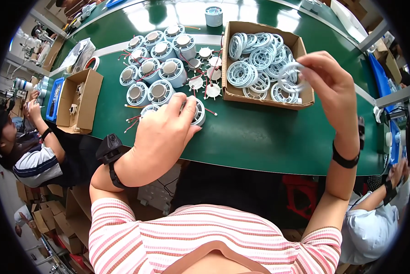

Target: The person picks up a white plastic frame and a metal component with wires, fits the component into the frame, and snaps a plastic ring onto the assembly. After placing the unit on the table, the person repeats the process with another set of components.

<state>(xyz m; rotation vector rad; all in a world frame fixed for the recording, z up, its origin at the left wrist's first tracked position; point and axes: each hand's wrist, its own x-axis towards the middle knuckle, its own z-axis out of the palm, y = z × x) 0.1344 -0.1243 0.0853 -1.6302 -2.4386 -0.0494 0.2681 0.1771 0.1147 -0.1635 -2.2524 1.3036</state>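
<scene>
My left hand (161, 130) is closed over a light-blue round plastic housing (199, 114) at the near end of a group of similar ones. Its fingers lie across the top, hiding part of it. Over the right side of an open cardboard box (262, 101), my right hand (326, 80) pinches a light-blue plastic ring (291, 77), slightly blurred. Many slotted rings (262, 57) lie heaped in that box. Left of it, several housings (170, 71) with round grey discs on top stand close together, thin red wires trailing from them.
Flat white discs with wires (212, 90) lie between the housings and the box. One housing (213, 16) stands alone at the back. An open cardboard box (84, 100) and a blue tray (54, 99) sit at left. Co-workers (38, 148) sit on both sides.
</scene>
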